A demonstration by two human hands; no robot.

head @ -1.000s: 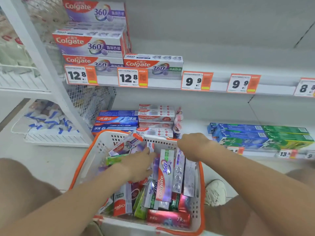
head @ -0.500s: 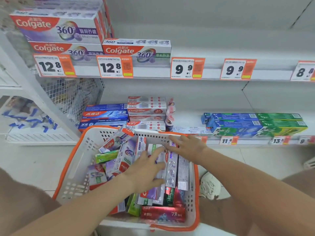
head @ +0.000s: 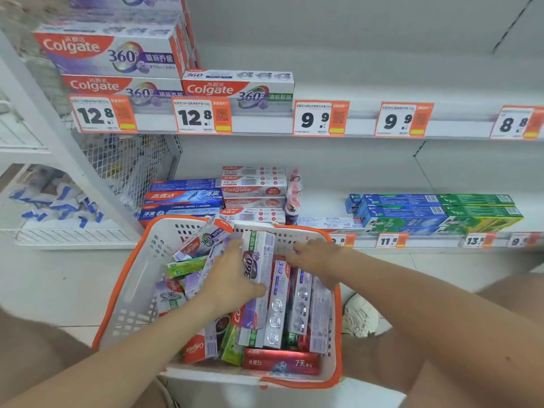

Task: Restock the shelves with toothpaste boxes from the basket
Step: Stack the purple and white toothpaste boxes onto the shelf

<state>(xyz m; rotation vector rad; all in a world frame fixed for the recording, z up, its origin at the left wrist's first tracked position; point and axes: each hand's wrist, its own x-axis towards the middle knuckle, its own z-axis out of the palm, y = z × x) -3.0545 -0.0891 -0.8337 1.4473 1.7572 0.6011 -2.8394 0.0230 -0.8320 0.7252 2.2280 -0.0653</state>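
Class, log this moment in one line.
phase: picking from basket | left grip: holds 360 box | right grip: over other boxes

Cannot read the small print on the price tags (head: pixel 321 117). Cannot make out the blurred blue-white packets (head: pixel 56 201). See only part of the top Colgate box (head: pixel 126 2), cut by the upper edge, and of the 360 box (head: pixel 259 257) behind the left hand (head: pixel 232 278). Cannot name the buried boxes (head: pixel 231 346) low in the basket (head: pixel 132 290)

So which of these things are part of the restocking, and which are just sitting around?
Part of the job: basket, Colgate 360 box gripped by the left hand, right hand, upper shelf.
Just there: white shoe, blue-and-white packets on the side rack.
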